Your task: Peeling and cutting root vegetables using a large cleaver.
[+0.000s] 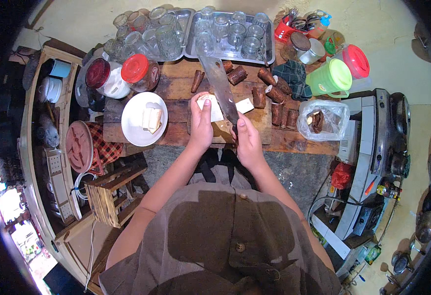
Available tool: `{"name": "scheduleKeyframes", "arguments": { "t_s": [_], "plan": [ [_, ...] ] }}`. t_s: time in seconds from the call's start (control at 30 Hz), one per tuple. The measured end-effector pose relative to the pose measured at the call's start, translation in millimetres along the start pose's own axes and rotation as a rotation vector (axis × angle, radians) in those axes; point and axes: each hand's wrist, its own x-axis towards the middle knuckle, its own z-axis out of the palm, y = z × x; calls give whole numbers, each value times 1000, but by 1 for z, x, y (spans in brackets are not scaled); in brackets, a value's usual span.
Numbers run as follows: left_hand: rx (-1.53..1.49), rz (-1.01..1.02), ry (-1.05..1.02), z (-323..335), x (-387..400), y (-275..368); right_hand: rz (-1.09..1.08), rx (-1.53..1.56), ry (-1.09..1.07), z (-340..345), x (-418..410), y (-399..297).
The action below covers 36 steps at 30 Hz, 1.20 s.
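Note:
My left hand (202, 125) grips a pale peeled piece of cassava (214, 109) over a wooden cutting board (258, 137). In my right hand (249, 137) is the dark handle of a large cleaver (217, 79). Its broad blade slants up and to the left, passing right beside the held piece; whether they touch is hard to tell. Another white cassava piece (245, 106) lies just right of the blade. Peeled chunks (151, 118) rest in a white bowl (128, 129) to the left. Unpeeled brown cassava pieces (258, 98) lie beyond and right of the board.
A plastic bag (339, 131) with brown peelings stands at the table's right. Metal trays (230, 55) of glass mugs line the back. Lidded jars (136, 70) stand back left, a green pitcher (322, 79) back right. A wooden stool (106, 202) is on the floor at left.

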Motion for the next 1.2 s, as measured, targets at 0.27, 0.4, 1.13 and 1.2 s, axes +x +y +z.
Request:
{"name": "scheduleKeyframes", "arguments": {
  "t_s": [0.27,0.4,1.13,1.2],
  "plan": [
    [31,31,3,2,0,1,-41,-139,67,3,-5,-2],
    [-9,13,-4,2,-1,0,-83,-165,93,4,-6,2],
    [394,117,209,3,-7,-22,-274,-634,228,23,1,22],
    [402,72,211,2,-6,-26,-255,-645,238,24,1,22]
  ]
}}
